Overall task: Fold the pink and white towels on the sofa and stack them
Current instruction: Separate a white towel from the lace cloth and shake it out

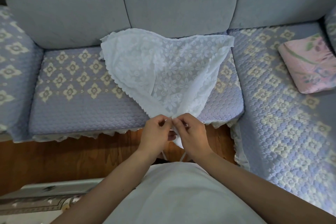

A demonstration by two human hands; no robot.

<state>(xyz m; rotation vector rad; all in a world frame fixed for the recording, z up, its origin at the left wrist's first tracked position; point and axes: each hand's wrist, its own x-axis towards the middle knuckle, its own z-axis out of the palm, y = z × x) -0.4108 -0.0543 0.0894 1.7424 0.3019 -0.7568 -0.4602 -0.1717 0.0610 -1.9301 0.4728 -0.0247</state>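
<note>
A white lace towel [163, 67] with a flower pattern and scalloped edge lies spread over the middle sofa seat, its far edge against the back cushions. It narrows to a gathered end at the seat's front edge. My left hand [154, 136] and my right hand [192, 136] pinch that gathered end side by side, just in front of the sofa. A small piece of white cloth hangs below my hands. The pink towel [309, 65], printed with green and purple flowers, lies folded on the right sofa section.
The sofa seat cover [76, 96] is lilac, quilted, with cream flower motifs. Grey back cushions [178, 2] stand behind. A wooden floor [54, 158] runs between me and the sofa, with a patterned rug [36, 200] at lower left.
</note>
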